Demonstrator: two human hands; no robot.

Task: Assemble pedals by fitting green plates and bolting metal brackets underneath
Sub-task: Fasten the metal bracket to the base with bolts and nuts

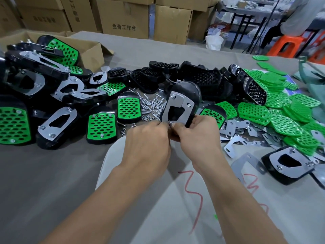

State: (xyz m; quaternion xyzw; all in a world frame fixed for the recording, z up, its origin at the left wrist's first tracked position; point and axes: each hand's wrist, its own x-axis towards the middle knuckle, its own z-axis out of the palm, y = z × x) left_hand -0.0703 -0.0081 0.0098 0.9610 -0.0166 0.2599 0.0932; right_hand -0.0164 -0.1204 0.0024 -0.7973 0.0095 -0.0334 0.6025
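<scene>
A black pedal stands tilted up above the table, underside toward me, with a metal bracket lying on it. Two bolt ends show at the bracket's upper corners. My right hand grips the pedal's lower end from the right. My left hand pinches something small at the bracket's lower left corner; the fingers hide it. Loose bolts and nuts lie just behind my hands.
Finished pedals with green plates pile up at the left near an open carton. Bare black pedals lie behind. Green plates and loose brackets cover the right side. Stacked boxes stand at the back.
</scene>
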